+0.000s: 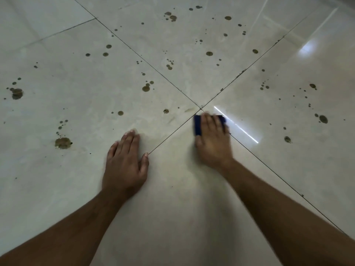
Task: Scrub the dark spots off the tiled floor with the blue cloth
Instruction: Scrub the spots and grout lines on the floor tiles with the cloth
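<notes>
Right grip (pixel 212 140) presses flat on blue cloth (pixel 197 124) at the floor's (pixel 172 208) tile junction; nearest dark spot (pixel 166 111) lies up-left. Left grip (pixel 124 166) rests spread, nearer it.

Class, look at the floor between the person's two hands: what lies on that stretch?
In the head view, only bare tile crossed by a dark grout line lies between the left hand and the right hand; no dark spots there.

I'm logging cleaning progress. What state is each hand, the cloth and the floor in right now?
left hand: flat on the floor, fingers straight, holding nothing
right hand: pressing on the blue cloth, motion-blurred
blue cloth: folded, under the right hand, near the grout-line crossing
tiled floor: glossy, nearest tile looks spot-free
dark spots: many left on the farther tiles
</notes>
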